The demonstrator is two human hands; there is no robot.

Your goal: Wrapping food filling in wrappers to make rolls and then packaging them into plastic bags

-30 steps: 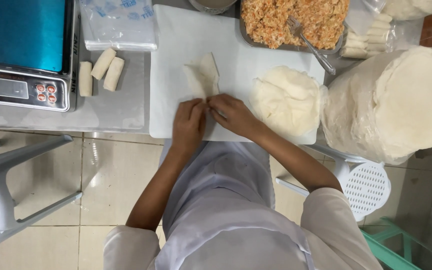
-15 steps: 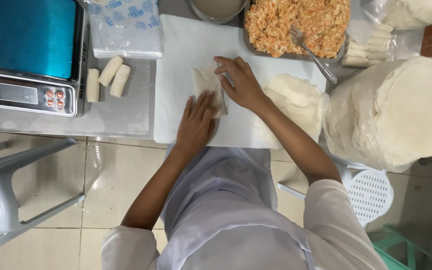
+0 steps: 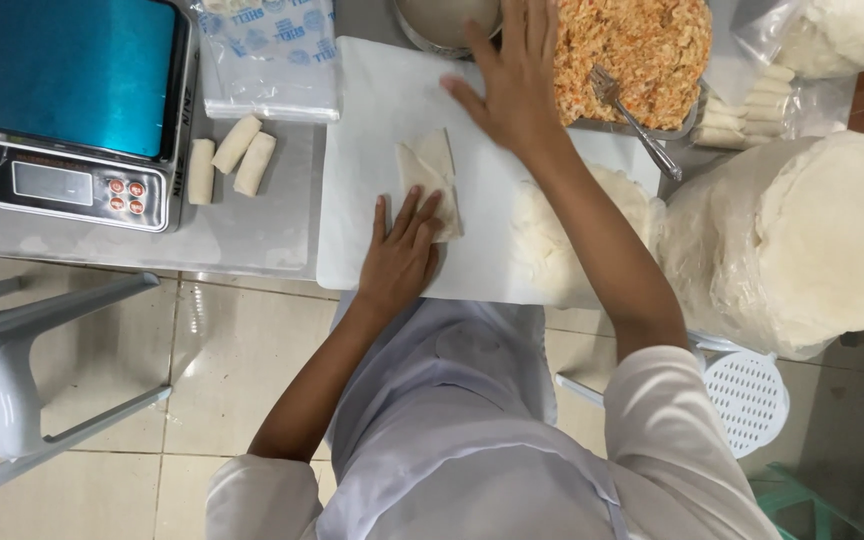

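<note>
Pressing folded wrapper under left hand fingers, spread | right hand beyond, fingers splayed, empty

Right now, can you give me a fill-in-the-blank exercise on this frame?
1. The left hand presses on the folded ____ lying on the white board.
2. The right hand reaches toward the tray of orange ____.
3. A metal ____ lies in that tray.
4. Beside the scale lie ____ finished rolls.

Missing: wrapper; filling; fork; three

Wrapper on board, scale leftward
</note>
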